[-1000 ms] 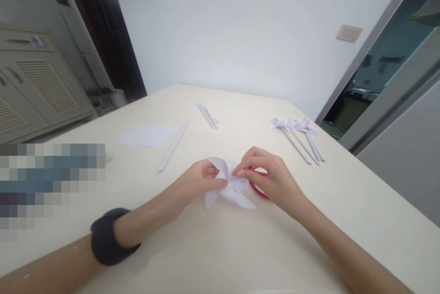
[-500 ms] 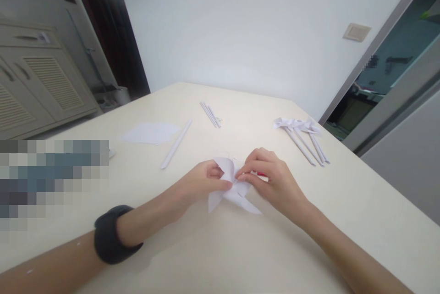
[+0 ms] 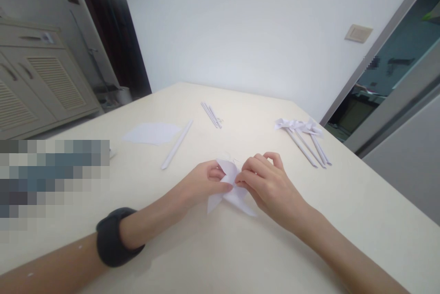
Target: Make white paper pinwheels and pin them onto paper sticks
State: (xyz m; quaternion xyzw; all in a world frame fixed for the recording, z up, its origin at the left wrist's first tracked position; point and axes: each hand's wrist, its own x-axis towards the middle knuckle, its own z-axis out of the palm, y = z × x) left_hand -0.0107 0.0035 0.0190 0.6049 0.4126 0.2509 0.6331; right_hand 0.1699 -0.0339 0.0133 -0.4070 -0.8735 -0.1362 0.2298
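A white paper pinwheel (image 3: 238,202) with folded blades is held just over the table in front of me. My left hand (image 3: 204,184) is closed on its left side, thumb on top near the middle and fingers curled behind a blade. At the pinwheel's centre the fingertips of my right hand (image 3: 270,181) pinch together, touching the folded paper. Anything small between those fingertips is hidden. Just beyond the pinwheel lie thin loose bits (image 3: 236,160), too small to name.
A rolled paper tube (image 3: 177,145) and flat white paper (image 3: 151,133) lie to the left on the table (image 3: 206,252). Several thin paper sticks (image 3: 210,115) are further back. Finished pinwheels on sticks (image 3: 302,138) rest at the right. A blurred-out patch covers the left edge.
My right hand has shifted slightly, its fingers bunching closer over the pinwheel's centre. A red thing that showed under its fingers is no longer visible. My left hand keeps its grip.
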